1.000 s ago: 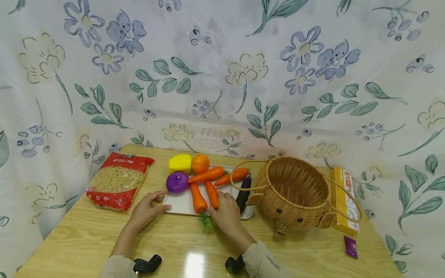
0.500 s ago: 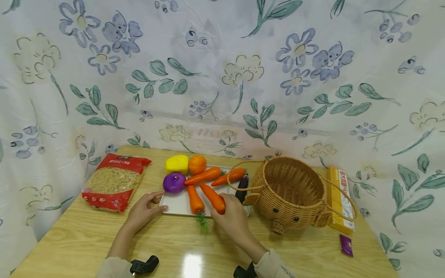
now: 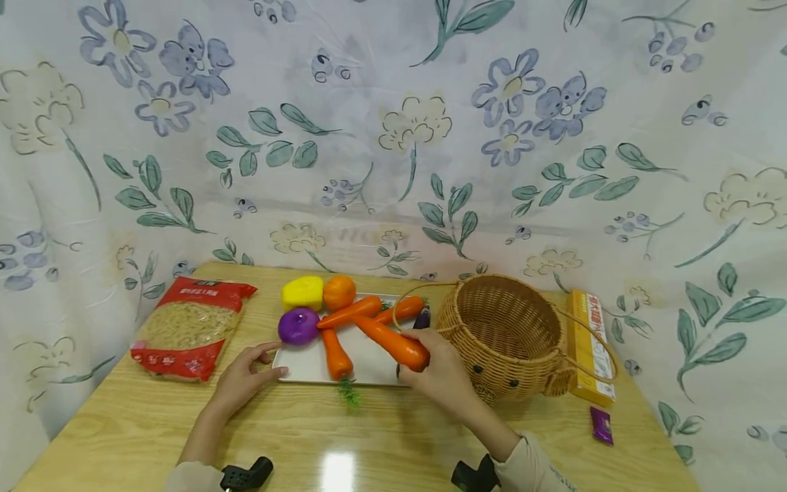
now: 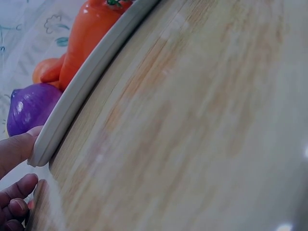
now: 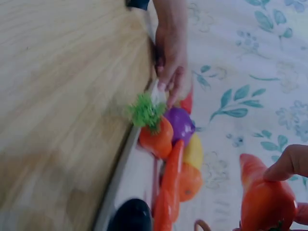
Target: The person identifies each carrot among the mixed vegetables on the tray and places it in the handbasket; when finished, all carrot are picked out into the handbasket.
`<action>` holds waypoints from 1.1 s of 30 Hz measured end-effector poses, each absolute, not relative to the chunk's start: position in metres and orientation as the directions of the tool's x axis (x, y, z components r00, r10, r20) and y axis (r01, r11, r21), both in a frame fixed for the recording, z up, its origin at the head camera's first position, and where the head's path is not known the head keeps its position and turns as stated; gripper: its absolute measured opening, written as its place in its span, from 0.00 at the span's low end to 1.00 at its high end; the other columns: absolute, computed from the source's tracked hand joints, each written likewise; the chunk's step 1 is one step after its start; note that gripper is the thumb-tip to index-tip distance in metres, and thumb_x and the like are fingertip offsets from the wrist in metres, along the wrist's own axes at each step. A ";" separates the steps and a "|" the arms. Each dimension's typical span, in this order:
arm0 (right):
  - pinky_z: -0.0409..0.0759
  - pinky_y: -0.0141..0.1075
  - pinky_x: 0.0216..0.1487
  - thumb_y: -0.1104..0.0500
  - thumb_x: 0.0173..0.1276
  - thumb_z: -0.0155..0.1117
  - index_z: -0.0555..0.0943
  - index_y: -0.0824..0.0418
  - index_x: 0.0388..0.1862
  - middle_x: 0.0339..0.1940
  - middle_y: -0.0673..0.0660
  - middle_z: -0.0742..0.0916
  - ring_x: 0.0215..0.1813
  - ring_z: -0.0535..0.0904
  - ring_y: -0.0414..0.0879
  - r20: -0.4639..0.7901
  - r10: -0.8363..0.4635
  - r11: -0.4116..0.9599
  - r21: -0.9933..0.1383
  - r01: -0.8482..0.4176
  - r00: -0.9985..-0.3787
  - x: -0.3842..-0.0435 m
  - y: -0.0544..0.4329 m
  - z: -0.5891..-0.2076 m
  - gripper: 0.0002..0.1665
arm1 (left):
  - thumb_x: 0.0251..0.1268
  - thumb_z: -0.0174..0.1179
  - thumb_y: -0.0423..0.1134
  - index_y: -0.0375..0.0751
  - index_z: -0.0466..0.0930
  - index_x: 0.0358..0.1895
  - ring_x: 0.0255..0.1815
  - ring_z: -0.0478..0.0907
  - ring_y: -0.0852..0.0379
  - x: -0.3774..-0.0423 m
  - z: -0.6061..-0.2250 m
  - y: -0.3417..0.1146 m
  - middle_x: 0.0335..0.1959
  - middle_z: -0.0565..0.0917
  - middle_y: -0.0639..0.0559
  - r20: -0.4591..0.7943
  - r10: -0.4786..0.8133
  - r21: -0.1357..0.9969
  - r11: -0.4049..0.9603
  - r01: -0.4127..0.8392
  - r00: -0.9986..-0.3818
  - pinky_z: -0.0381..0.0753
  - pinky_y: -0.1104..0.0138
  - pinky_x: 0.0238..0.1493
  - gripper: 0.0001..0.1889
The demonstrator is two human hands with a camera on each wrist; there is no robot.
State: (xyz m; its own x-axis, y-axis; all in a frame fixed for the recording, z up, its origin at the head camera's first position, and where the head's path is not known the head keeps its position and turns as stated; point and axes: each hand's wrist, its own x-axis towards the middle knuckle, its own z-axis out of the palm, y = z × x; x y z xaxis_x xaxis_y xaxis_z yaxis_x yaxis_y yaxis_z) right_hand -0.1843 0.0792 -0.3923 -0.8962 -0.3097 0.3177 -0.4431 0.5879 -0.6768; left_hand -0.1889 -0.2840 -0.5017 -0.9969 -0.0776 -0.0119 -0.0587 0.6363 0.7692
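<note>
In the head view my right hand (image 3: 445,372) grips an orange carrot (image 3: 393,342) by its thick end, the tip pointing up and left over the white tray (image 3: 371,359). The right wrist view shows my thumb pressed on that carrot (image 5: 267,204). At the tray's front left corner, my left hand (image 3: 242,376) holds the rim, thumb on the edge and fingers beside it. Several other carrots lie on the tray, one (image 3: 336,357) with green leaves over the front edge. A purple onion (image 3: 298,326) and a dark eggplant (image 3: 412,331), partly hidden by my right hand, are there too.
An orange (image 3: 339,292) and a yellow fruit (image 3: 302,292) sit at the tray's back left. Right of the tray stands a wicker animal-faced basket (image 3: 492,365) with side handles. A red pasta bag (image 3: 190,328), yellow box (image 3: 590,348) and small purple packet (image 3: 601,425) flank these.
My right hand has lifted the carrot from the tray and carried it right, toward the basket. My left hand stays at the tray's corner. The head view has shifted slightly.
</note>
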 end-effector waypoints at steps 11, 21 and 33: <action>0.74 0.41 0.45 0.68 0.53 0.71 0.81 0.58 0.58 0.50 0.55 0.84 0.45 0.77 0.47 0.341 -0.351 0.534 -0.692 -0.486 -0.872 -0.198 0.132 -0.349 0.30 | 0.61 0.68 0.54 0.45 0.74 0.67 0.37 0.66 0.55 -0.191 -0.500 -0.283 0.47 0.76 0.45 -0.003 -0.059 0.753 0.656 -0.041 -0.998 0.64 0.64 0.37 0.33; 0.75 0.41 0.39 0.67 0.58 0.70 0.79 0.56 0.61 0.55 0.60 0.82 0.43 0.75 0.52 0.270 -0.329 0.577 -0.701 -0.419 -0.905 -0.216 0.175 -0.326 0.30 | 0.62 0.67 0.54 0.45 0.73 0.68 0.37 0.65 0.56 -0.189 -0.503 -0.285 0.48 0.76 0.45 -0.010 -0.063 0.744 0.666 -0.049 -0.998 0.64 0.65 0.37 0.33; 0.75 0.40 0.37 0.66 0.59 0.67 0.76 0.62 0.64 0.56 0.68 0.79 0.44 0.74 0.54 0.172 -0.317 0.597 -0.728 -0.337 -0.933 -0.241 0.226 -0.305 0.31 | 0.62 0.67 0.55 0.44 0.73 0.68 0.35 0.65 0.59 -0.189 -0.503 -0.284 0.48 0.76 0.45 -0.005 -0.055 0.743 0.668 -0.041 -0.998 0.64 0.67 0.34 0.33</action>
